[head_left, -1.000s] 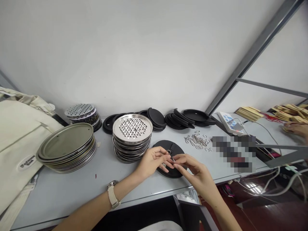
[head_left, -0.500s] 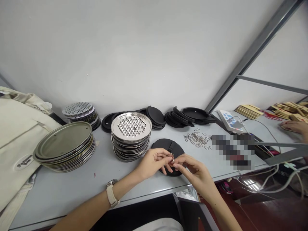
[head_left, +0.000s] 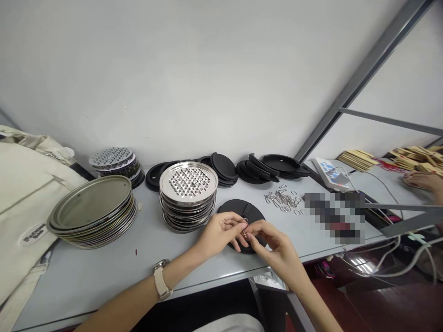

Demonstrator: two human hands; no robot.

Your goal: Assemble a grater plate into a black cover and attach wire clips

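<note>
Left hand (head_left: 221, 233) and right hand (head_left: 273, 240) both have their fingers pinched tight on a small metal ring (head_left: 245, 222), right above a black disc (head_left: 256, 213) on the desk (head_left: 114, 269). Loose rings and clips (head_left: 283, 199) sit at 2 o'clock from there, grater stack (head_left: 188, 196) at 10.

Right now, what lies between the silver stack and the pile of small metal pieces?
In the head view, a round black disc lies between the silver stack and metal pieces, partly hidden by the left hand and right hand.
</note>
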